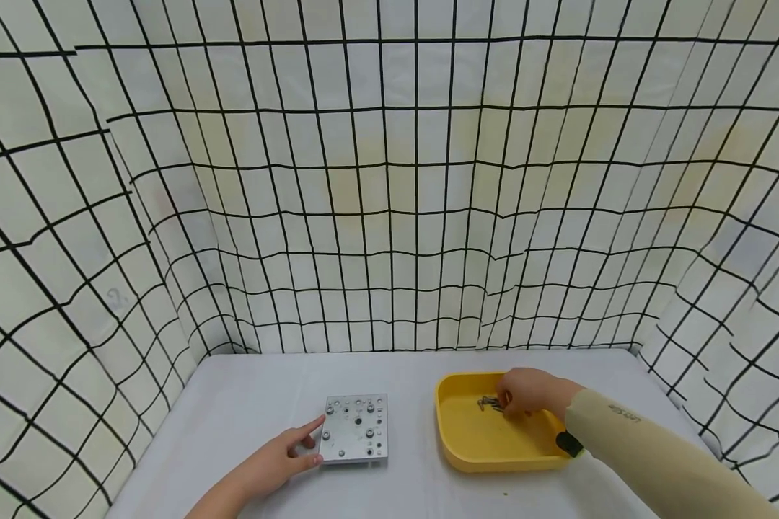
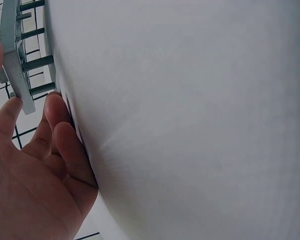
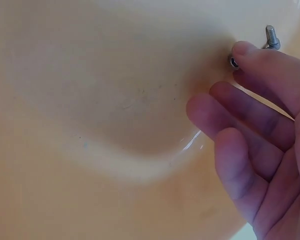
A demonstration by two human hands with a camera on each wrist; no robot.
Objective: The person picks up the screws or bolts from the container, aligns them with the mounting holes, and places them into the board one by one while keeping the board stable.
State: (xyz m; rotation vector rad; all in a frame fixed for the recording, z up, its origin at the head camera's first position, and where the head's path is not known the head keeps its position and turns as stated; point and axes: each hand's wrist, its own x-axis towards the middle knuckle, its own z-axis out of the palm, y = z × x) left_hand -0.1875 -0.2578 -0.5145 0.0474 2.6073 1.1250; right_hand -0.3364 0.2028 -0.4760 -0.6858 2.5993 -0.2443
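A square silver metal plate (image 1: 357,429) with several bolts standing in its holes lies on the table, left of centre. Along its left edge rests my left hand (image 1: 275,459), thumb and index finger extended against it. The left wrist view shows threaded bolt shanks (image 2: 37,63) under the plate, and my other fingers bent beside the table surface. Inside a yellow tray (image 1: 451,440), my right hand (image 1: 529,391) pinches a socket-head bolt (image 3: 234,62) between thumb and index finger; most of that bolt is hidden. Loose bolts (image 1: 487,402) lie in the tray beside my fingertips.
A white cloth (image 1: 273,389) covers the table. White walls with a black grid (image 1: 402,216) rise at the back and on both sides. The tray's raised rim stands around my right hand, and a dark band (image 1: 568,443) is at the right wrist.
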